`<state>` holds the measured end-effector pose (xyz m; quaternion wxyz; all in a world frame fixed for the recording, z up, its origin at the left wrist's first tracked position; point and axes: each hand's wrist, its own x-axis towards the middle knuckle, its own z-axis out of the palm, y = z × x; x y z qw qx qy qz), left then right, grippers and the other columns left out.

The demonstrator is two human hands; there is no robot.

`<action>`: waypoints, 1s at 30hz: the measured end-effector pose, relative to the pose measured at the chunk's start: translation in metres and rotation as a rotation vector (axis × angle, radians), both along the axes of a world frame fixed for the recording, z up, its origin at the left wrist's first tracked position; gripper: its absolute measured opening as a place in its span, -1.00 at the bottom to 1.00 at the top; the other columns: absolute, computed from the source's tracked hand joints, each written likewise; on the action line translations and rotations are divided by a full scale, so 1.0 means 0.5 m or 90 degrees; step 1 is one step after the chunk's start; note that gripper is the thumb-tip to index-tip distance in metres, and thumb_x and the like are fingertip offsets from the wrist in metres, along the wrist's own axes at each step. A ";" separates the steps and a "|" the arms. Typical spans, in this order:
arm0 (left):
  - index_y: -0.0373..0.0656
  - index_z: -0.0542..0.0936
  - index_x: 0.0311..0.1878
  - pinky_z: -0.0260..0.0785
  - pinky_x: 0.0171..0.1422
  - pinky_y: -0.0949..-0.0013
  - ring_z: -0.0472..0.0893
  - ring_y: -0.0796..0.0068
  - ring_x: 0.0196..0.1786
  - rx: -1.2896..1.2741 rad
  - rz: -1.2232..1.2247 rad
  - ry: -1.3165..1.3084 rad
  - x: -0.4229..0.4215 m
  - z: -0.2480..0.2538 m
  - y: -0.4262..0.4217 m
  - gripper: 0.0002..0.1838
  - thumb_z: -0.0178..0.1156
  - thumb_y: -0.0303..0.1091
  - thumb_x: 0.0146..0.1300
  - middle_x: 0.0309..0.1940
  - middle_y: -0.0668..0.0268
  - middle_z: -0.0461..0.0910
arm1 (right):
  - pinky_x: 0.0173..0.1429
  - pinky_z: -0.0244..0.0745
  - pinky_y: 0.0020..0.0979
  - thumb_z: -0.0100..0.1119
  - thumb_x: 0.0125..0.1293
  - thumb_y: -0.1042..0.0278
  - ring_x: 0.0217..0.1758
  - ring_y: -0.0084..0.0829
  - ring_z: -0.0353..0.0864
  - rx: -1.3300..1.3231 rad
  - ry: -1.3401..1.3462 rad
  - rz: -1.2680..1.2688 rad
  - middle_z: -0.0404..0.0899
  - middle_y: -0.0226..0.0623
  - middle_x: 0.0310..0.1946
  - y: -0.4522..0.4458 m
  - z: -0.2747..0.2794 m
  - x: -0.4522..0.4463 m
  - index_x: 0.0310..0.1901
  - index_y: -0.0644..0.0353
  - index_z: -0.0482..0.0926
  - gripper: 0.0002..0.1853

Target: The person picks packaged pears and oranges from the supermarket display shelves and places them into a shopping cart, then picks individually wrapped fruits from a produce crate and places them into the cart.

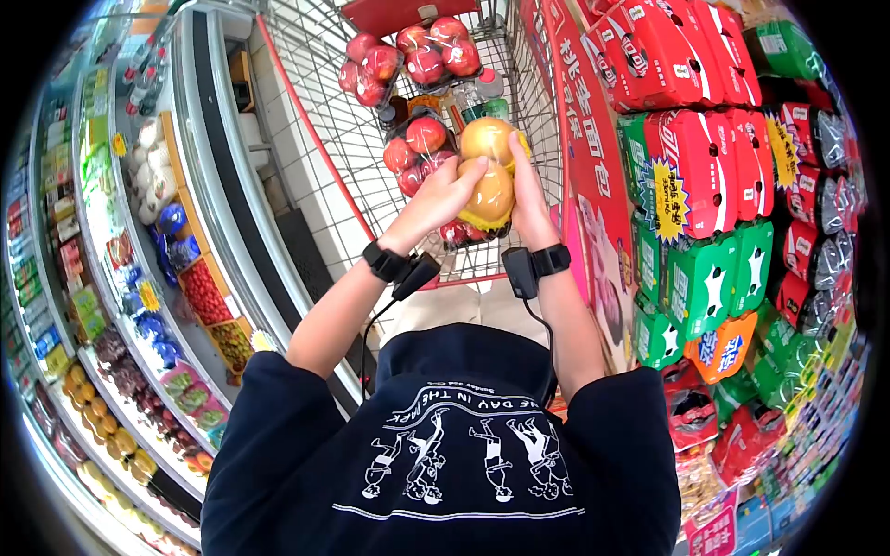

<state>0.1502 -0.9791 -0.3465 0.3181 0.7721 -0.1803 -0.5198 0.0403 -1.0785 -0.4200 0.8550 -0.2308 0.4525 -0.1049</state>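
Over the shopping cart [315, 120], my two hands hold a pack of pears [487, 193], two large round golden-brown fruits with yellow foam netting round them. My left hand [443, 206] is closed on its left side, the thumb lying on top of the nearer fruit. Along the right side my right hand [528, 190] grips it, its fingers reaching up the edge. Beneath and behind are wrapped packs of red apples [436, 54] in the cart, another apple pack [369, 69] and one more by my left fingers [415, 148]. The undersides of both hands are hidden.
Refrigerated shelves [199, 120] with fruit and packaged food line the left. On the right stand stacked red drink cartons [691, 171] and green cartons [705, 287], beside a red printed panel [598, 148]. Bottles [489, 85] lie in the cart.
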 end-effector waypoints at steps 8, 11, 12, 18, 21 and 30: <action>-0.62 0.42 0.10 0.33 0.28 0.19 0.53 -0.11 0.18 0.023 -0.200 -0.104 0.076 -0.069 -0.120 -0.09 -0.16 0.31 0.35 0.01 -0.33 0.53 | 0.20 0.51 -0.25 -0.19 0.44 -0.31 0.14 -0.27 0.58 0.069 -0.059 -0.086 0.52 -0.14 0.14 -0.045 -0.154 0.052 0.27 0.18 0.36 -0.30; -0.68 0.40 0.07 0.32 0.28 0.18 0.52 -0.15 0.17 0.038 -0.260 -0.097 0.098 -0.085 -0.150 -0.10 -0.16 0.27 0.36 0.00 -0.39 0.51 | 0.24 0.48 -0.22 -0.26 0.46 -0.32 0.18 -0.26 0.56 0.118 -0.053 -0.097 0.53 -0.16 0.16 -0.053 -0.172 0.067 0.29 0.15 0.35 -0.30; -0.68 0.40 0.07 0.32 0.28 0.18 0.52 -0.15 0.17 0.041 -0.263 -0.096 0.106 -0.102 -0.156 -0.10 -0.16 0.27 0.36 0.00 -0.39 0.51 | 0.25 0.47 -0.22 -0.28 0.46 -0.32 0.20 -0.26 0.55 0.123 -0.038 -0.115 0.52 -0.16 0.16 -0.056 -0.172 0.075 0.30 0.15 0.34 -0.30; -0.65 0.37 0.13 0.29 0.31 0.11 0.49 -0.20 0.18 0.010 -0.319 -0.208 0.124 -0.217 -0.185 -0.20 -0.16 0.12 0.33 0.05 -0.38 0.48 | 0.31 0.42 -0.16 -0.49 0.46 -0.37 0.25 -0.19 0.50 0.146 -0.005 -0.176 0.49 -0.16 0.21 -0.058 -0.252 0.106 0.31 0.11 0.34 -0.25; -0.58 0.34 0.21 0.25 0.36 0.12 0.46 -0.19 0.23 0.031 -0.319 -0.191 0.135 -0.259 -0.194 -0.21 -0.14 0.11 0.30 0.10 -0.34 0.47 | 0.32 0.41 -0.14 -0.51 0.45 -0.39 0.26 -0.18 0.49 0.140 -0.013 -0.184 0.48 -0.16 0.22 -0.064 -0.272 0.111 0.32 0.12 0.33 -0.22; -0.35 0.31 0.34 0.33 0.29 0.17 0.53 -0.04 0.18 0.022 -0.316 -0.179 0.158 -0.324 -0.205 -0.24 -0.04 0.13 0.28 0.12 -0.17 0.52 | 0.32 0.41 -0.14 -0.54 0.42 -0.44 0.26 -0.19 0.49 0.170 0.037 -0.208 0.47 -0.16 0.22 -0.081 -0.316 0.132 0.32 0.11 0.32 -0.18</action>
